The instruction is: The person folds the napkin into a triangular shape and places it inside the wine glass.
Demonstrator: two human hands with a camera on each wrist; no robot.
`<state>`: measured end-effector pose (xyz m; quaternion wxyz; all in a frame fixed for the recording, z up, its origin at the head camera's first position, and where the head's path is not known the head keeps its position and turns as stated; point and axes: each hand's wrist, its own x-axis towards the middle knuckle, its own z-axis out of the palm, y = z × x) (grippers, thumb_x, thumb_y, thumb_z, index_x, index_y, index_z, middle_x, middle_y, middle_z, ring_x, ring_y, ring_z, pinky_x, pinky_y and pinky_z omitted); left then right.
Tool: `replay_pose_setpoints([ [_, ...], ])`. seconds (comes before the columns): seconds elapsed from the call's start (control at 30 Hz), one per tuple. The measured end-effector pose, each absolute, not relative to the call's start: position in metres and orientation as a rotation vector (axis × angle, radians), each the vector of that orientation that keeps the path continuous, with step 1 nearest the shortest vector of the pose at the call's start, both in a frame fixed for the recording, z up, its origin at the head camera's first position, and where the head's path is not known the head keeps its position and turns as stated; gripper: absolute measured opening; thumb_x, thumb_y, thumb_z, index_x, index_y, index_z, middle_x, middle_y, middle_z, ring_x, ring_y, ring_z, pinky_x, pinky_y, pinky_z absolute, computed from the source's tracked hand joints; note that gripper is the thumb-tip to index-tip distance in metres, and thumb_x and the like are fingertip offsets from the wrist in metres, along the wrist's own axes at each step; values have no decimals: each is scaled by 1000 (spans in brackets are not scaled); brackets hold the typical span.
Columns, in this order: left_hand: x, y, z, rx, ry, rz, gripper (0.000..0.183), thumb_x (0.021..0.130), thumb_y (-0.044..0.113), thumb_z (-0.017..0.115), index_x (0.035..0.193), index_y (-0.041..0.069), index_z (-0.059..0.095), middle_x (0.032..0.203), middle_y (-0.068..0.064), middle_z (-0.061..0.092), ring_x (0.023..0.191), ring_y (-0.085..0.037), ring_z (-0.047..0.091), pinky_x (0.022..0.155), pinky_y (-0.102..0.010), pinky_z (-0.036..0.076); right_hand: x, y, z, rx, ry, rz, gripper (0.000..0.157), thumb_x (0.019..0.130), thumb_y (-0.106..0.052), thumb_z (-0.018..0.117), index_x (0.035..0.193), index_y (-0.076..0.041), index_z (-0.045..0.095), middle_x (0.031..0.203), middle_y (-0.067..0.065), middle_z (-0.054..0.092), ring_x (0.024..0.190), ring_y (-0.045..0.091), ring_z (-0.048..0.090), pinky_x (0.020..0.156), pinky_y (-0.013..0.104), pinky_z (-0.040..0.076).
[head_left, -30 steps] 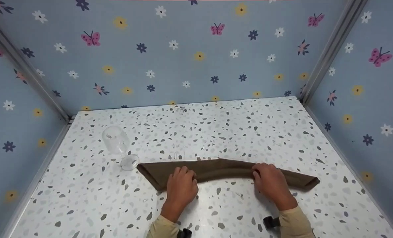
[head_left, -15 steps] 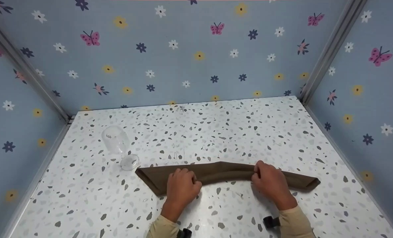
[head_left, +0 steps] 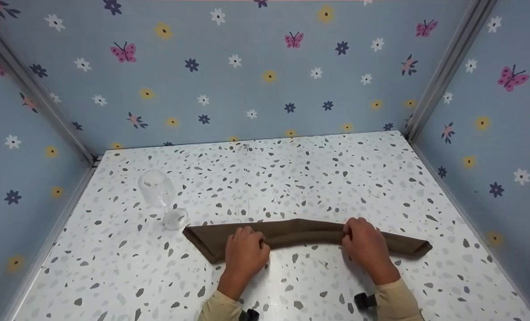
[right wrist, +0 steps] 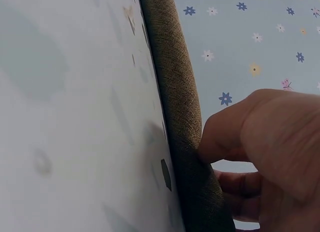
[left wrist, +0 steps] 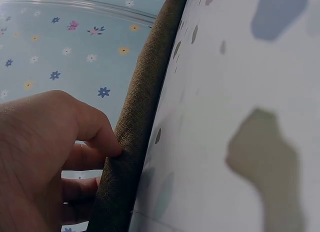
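A brown cloth (head_left: 305, 231), folded and rolled into a long narrow strip, lies across the speckled tabletop with a slight bend in its middle. Near its left part, my left hand (head_left: 246, 252) grips the rolled near edge, fingers curled over the top. My right hand (head_left: 366, 245) pinches the same roll toward the right end. In the left wrist view the thumb (left wrist: 107, 139) presses against the roll; the right wrist view likewise has a thumb (right wrist: 215, 142) against the cloth. Parts of the fingertips are hidden behind the roll.
A clear stemmed glass (head_left: 156, 187) lies on its side left of the cloth, its round foot (head_left: 175, 219) close to the cloth's left corner. Blue patterned panels (head_left: 247, 80) enclose the back and both sides of the white speckled tabletop (head_left: 291, 174).
The cloth's far edge and left end have shifted slightly toward me since a second ago. Both hands stay on the roll, with small finger movements. The glass has not moved.
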<state>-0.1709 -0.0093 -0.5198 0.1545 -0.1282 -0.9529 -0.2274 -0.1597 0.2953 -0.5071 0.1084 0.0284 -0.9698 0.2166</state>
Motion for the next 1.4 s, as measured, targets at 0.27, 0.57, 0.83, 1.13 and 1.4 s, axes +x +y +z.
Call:
replay_pose_setpoints([
  [0.27,-173,-10,-520,-369,-2686,-610,7,80,10,66,82,15,62,74,1,59,72,-25,58,72,-46,48,-160,298,-509,116,-2797,563,5,81,-7,66,82,-9,70,80,1,61,76,25,58,65,45,48],
  [0.57,-174,-10,-522,-340,-2667,-587,6,84,14,72,86,14,67,83,-3,59,81,-26,59,73,-47,48,-159,297,-507,113,-2838,534,6,83,-18,71,86,-13,74,86,1,64,81,26,58,70,50,46],
  [0.83,-174,-10,-519,-339,-2676,-536,11,85,16,73,77,16,67,78,0,58,79,-25,59,77,-48,49,-157,297,-505,146,-2900,522,21,82,-23,76,97,-9,72,96,5,63,90,29,57,79,54,46],
  [1.13,-171,-12,-520,-375,-2720,-532,9,78,14,71,87,12,68,87,-3,58,87,-26,59,82,-48,48,-159,297,-506,121,-2899,566,15,86,-18,74,98,-8,74,99,6,62,95,31,56,84,56,43],
  [1.4,-171,-12,-521,-374,-2652,-552,9,77,11,73,83,13,68,85,-2,60,84,-26,58,75,-46,49,-161,296,-509,130,-2885,579,8,87,-16,69,91,-11,75,92,1,61,88,27,55,82,54,43],
])
